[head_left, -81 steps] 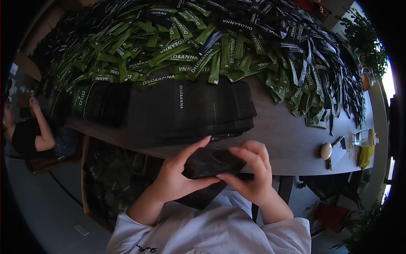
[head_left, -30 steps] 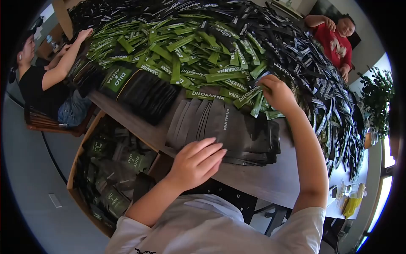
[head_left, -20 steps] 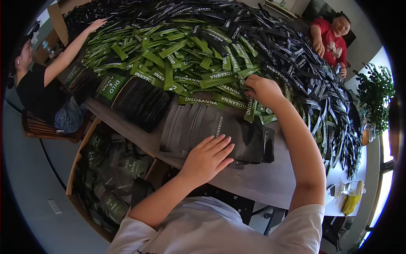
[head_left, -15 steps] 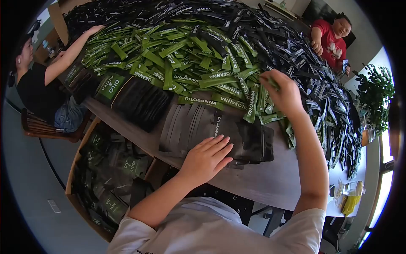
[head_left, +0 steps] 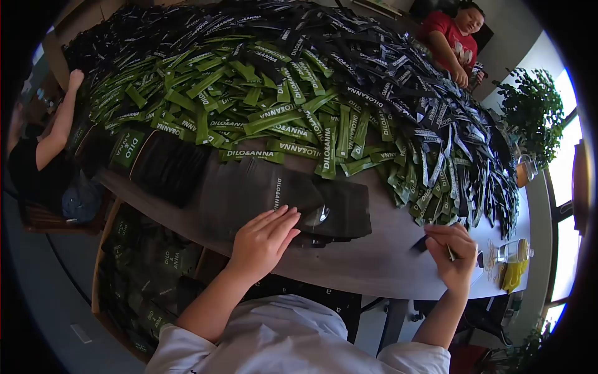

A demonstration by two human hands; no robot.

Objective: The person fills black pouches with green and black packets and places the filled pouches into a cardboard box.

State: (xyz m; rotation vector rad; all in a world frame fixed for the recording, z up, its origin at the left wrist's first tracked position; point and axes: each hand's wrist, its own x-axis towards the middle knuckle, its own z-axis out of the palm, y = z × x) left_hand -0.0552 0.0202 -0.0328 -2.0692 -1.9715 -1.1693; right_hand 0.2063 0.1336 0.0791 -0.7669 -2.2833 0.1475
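Observation:
My left hand (head_left: 260, 243) lies with its fingers outstretched on a row of overlapping dark pouches (head_left: 240, 193) marked DILO&ANNA. A clear, shiny window shows on one pouch beside its fingertips. Over the bare tabletop at the right, my right hand (head_left: 458, 255) is closed, with a dark stick sachet (head_left: 420, 245) sticking out past the fingertips, blurred. A thin greenish edge shows in its palm, too small to make out. Beyond the pouches spreads a heap of green stick sachets (head_left: 283, 115), the nearest ones almost touching the pouches.
Black stick sachets (head_left: 386, 68) are heaped behind and to the right. A stack of dark pouches (head_left: 171, 168) stands left; below it, a carton (head_left: 98, 274) holds more pouches. A glass jar (head_left: 514, 251) is at right. Two co-workers sit across and at left.
My right hand has moved from the green heap toward the table's right front and now shows a dark sachet. My left hand stays on the pouches. The view has shifted right.

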